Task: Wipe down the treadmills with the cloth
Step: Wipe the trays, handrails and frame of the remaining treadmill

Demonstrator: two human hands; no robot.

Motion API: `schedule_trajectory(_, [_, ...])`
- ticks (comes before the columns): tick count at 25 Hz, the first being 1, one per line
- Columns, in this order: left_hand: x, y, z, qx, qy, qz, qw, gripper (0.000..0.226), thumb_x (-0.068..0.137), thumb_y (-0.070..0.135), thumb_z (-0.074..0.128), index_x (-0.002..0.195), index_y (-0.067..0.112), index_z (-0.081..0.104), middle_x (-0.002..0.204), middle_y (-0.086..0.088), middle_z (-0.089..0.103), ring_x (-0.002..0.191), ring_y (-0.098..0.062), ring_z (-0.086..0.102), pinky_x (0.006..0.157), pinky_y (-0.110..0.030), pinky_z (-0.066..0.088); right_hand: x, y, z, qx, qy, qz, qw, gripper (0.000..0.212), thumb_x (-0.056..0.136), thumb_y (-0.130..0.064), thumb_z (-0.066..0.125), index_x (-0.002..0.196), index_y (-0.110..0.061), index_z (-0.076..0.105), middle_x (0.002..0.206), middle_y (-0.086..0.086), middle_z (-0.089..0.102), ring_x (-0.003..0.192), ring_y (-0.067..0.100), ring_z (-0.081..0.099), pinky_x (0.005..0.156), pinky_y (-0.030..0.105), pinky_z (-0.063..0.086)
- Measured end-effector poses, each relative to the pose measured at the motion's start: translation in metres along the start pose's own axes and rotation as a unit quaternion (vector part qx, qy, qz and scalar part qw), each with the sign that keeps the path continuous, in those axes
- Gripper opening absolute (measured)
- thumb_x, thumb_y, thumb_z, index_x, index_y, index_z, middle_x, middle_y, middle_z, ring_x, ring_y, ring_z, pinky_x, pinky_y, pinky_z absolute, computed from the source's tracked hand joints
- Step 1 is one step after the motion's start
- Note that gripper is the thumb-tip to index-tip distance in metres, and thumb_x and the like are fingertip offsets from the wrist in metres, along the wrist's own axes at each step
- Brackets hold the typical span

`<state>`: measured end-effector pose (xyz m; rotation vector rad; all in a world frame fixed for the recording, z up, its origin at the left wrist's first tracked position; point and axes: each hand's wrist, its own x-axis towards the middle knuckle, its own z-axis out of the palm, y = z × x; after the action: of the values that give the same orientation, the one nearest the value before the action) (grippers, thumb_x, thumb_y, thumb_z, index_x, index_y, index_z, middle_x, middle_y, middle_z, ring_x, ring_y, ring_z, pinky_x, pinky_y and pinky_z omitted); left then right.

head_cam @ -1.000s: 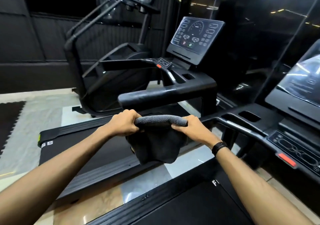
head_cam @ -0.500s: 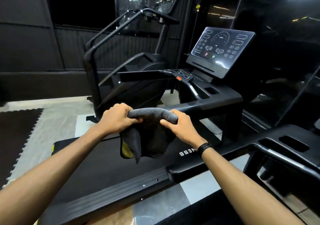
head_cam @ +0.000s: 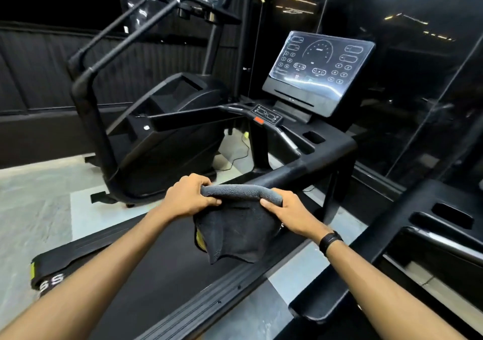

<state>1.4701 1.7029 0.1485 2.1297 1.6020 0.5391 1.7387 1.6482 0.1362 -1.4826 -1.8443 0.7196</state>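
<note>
1. While both hands hold the cloth (head_cam: 239,224), it hangs over the belt of the nearer treadmill (head_cam: 162,282), close to the end of its side handrail (head_cam: 292,173); whether the rolled top edge rests on that rail cannot be told.
2. The left hand (head_cam: 187,196) is closed on the left end of the roll, and the right hand (head_cam: 288,213) is closed on the right end — each grip clamped on fabric, thumbs on the near side.
3. The rest of the cloth droops free below the hands, with a yellow patch showing at its lower left edge.
4. Likely risk: the loose tail could drag on the belt and pick up grit, which would then smear onto the rail or the screen (head_cam: 318,65).
5. A bunched roll touches little surface — wiping this way may leave streaks unless the cloth is spread flatter.
6. The second treadmill (head_cam: 431,224) stands just beside on the right; a wide sweep could knock a forearm against its frame.
</note>
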Motion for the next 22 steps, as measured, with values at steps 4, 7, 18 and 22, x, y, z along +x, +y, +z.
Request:
schedule_trajectory(4, [0.052,-0.005,0.027,0.035,-0.111,0.070,0.991,0.026,0.078,0.036,0.081,0.100,0.025,0.073,0.091,0.005,0.068,0.091,-0.015,0.062,0.070,-0.027,0.042,0.021,0.044,-0.007,-0.002,-0.012,0.065,0.998,0.011,0.098,-0.025,0.066,0.087,-0.026,0.067,0.075,-0.015,0.065,0.071,-0.005,0.058,0.067,0.018,0.047])
schedule_trajectory(7, [0.097,-0.009,0.048,0.075,-0.185,0.085,0.976,0.017,0.077,0.034,0.080,0.089,0.031,0.068,0.077,0.016,0.058,0.083,-0.013,0.058,0.069,-0.029,0.043,0.031,0.075,-0.008,0.016,-0.014,0.109,0.994,0.013,0.097,-0.027,0.067,0.085,-0.025,0.067,0.073,-0.015,0.065,0.069,-0.003,0.059,0.064,0.021,0.046])
schedule_trajectory(18, [0.228,0.076,0.086,0.071,-0.130,0.234,0.961,0.029,0.068,0.024,0.064,0.096,0.030,0.071,0.102,0.005,0.066,0.098,-0.025,0.064,0.078,-0.040,0.054,0.050,0.101,-0.056,-0.105,0.198,0.232,0.947,0.018,0.093,-0.038,0.067,0.089,-0.021,0.065,0.079,-0.005,0.069,0.078,0.019,0.065,0.073,0.042,0.054])
schedule_trajectory(22, [0.268,0.059,0.097,-0.026,-0.087,0.252,0.963,0.034,0.068,0.013,0.059,0.094,0.030,0.072,0.134,0.000,0.052,0.119,-0.024,0.055,0.091,-0.043,0.050,0.066,0.076,0.000,-0.178,0.328,0.190,0.908,0.026,0.086,-0.044,0.073,0.100,-0.023,0.066,0.088,-0.007,0.068,0.076,0.013,0.056,0.065,0.031,0.040])
